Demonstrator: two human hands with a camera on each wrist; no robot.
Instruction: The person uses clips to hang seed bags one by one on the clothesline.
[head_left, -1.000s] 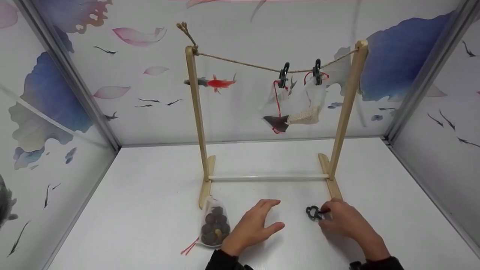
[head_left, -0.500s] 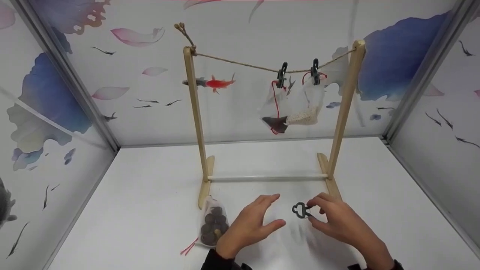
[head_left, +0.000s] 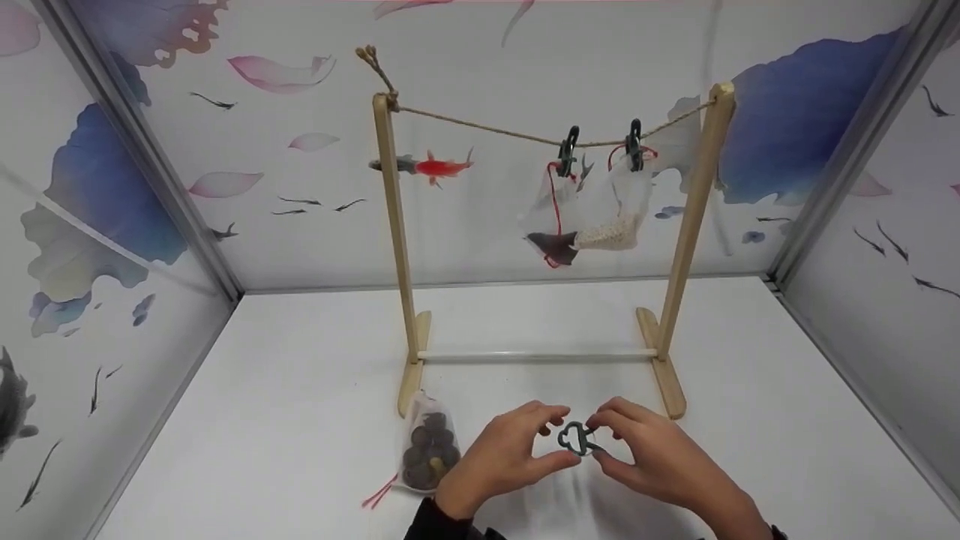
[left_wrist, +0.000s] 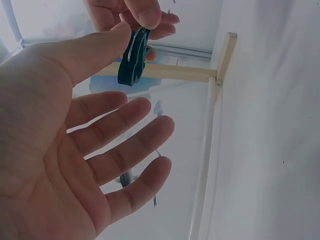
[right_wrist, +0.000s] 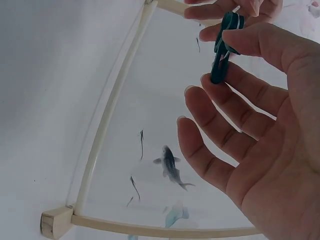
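Observation:
My right hand pinches a dark green clothespin between thumb and fingers, above the table in front of the rack. In the right wrist view the clothespin stands between thumb and fingertips. My left hand is held out to its left, fingers spread and only lightly bent. Its thumb tip comes right up to the clothespin in the left wrist view, while the other fingers hold nothing. Beside the left wrist a sheer drawstring bag of dark round balls lies on the table, partly behind the hand.
A wooden rack with a sagging twine line stands ahead. Two dark clothespins hang a bag with a dark piece and a bag of pale grains near its right post. Printed panels enclose the white table.
My right hand has carried the clothespin leftward, from beside the rack's right foot to my left hand. My left hand has stayed nearly in place, its fingers a little more bent.

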